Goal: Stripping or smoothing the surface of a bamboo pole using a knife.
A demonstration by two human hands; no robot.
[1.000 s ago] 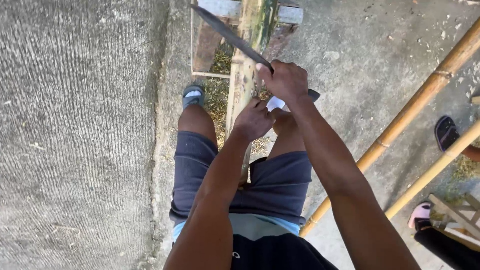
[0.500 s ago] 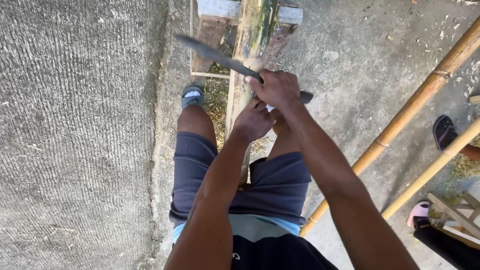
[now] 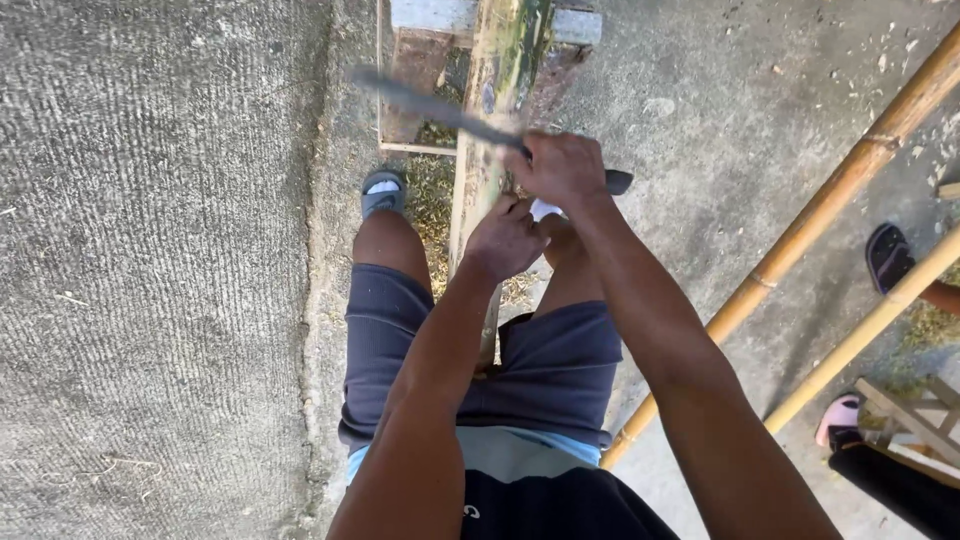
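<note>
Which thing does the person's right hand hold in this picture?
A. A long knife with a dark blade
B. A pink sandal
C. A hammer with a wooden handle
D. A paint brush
A: the right hand is closed on the handle of a long knife, its dark blade lying across the upright bamboo pole, which the left hand steadies.

Both arms extended, left hand [image 3: 505,238] and right hand [image 3: 566,168] clenched

Bare concrete [image 3: 150,250] left of the left hand [image 3: 505,238] is open. Two bamboo poles [image 3: 840,190] right of the right hand [image 3: 560,168] obstruct passage.
</note>
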